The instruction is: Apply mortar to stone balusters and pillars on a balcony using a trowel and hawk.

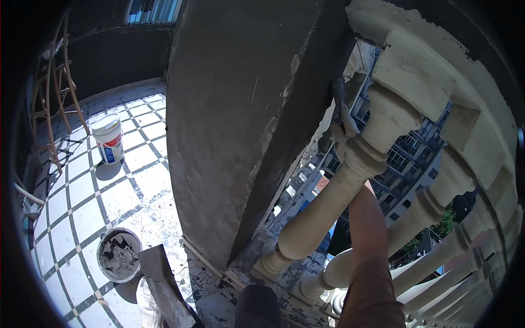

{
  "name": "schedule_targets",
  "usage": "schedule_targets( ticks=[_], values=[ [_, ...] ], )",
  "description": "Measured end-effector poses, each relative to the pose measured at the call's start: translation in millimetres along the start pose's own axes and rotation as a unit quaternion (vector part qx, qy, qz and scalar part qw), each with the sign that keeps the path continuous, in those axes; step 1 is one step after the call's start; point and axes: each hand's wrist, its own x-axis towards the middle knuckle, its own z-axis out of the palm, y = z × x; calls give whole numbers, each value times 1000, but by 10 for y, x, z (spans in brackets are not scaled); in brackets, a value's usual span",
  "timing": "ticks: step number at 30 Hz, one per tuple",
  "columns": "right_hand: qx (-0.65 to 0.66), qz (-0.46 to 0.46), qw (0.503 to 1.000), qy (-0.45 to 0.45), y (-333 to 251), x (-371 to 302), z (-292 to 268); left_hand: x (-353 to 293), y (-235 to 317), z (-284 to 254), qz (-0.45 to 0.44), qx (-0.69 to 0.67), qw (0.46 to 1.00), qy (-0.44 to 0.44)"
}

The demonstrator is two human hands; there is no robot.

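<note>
My left hand (146, 306), in a white glove, grips a grey, mortar-smeared flat board (167, 287) at the lower left. My right arm reaches behind a cream baluster (317, 218). Beyond the baluster, my right hand (344, 131) is closed around a narrow grey tool (339, 95), held upright against the edge of the dark grey plastered pillar (235, 109). The baluster hides part of this hand and the wrist, and the tool's exact kind cannot be made out. Beside the board stands a bucket (117, 257) with grey mortar lumps inside.
More cream balusters (437, 202) run right under a heavy curved handrail (459, 71). Through the gaps appear buildings far below. On the tiled floor (123, 199) at left stand a white lidded bucket (108, 139) and a wooden ladder-like frame (57, 98). Debris lies along the pillar's foot.
</note>
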Motion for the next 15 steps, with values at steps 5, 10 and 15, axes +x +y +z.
schedule_targets(
  ticks=[5, 10, 15],
  values=[
    [-78, 17, 997, 8, -114, -3, -171, -127, 47, -13, 1, -14, 1000, -3],
    [-143, 28, 989, 14, -202, 202, -368, -230, 95, 53, 8, -27, 1000, 7],
    [-102, -14, 995, 11, -222, 349, -340, -240, 179, 50, 15, -28, 999, 16]
  ],
)
